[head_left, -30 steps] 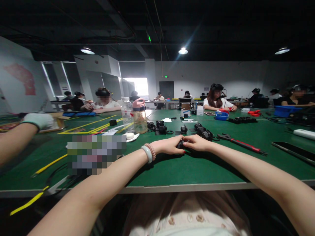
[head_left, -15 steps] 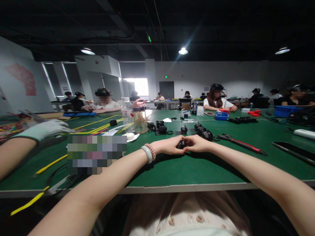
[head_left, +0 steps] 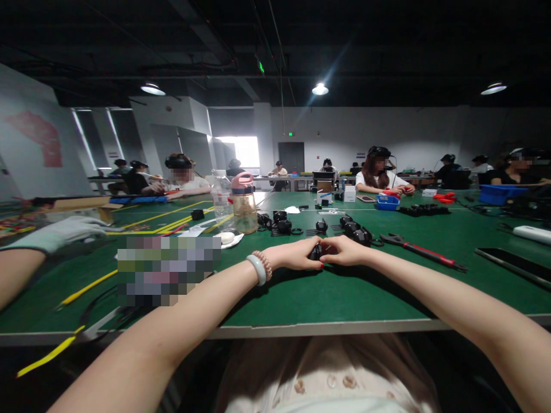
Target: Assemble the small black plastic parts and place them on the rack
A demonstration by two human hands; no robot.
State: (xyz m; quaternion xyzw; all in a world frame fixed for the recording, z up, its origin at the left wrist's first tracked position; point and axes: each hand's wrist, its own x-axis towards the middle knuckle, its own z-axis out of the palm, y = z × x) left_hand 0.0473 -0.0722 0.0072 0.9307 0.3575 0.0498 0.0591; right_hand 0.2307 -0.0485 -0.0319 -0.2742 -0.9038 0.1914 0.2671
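My left hand (head_left: pixel 296 254) and my right hand (head_left: pixel 346 251) meet at the middle of the green table (head_left: pixel 301 298), both closed around a small black part (head_left: pixel 317 252) held between their fingertips. The part rests low, near the table surface, and is mostly hidden by my fingers. A pale bangle and a bead bracelet (head_left: pixel 260 267) sit on my left wrist. Just beyond my hands lies a row of similar black parts (head_left: pixel 356 229).
A pink-lidded bottle (head_left: pixel 244 203) and more black parts (head_left: pixel 279 222) stand behind my hands. Red-handled pliers (head_left: pixel 419 249) and a dark phone (head_left: pixel 512 265) lie to the right. A co-worker's gloved hand (head_left: pixel 64 232) reaches in at the left. Several people sit at tables further back.
My hands stay together on the black part, with only small finger shifts. The co-worker's gloved hand at the left has stretched out and dropped lower over the table.
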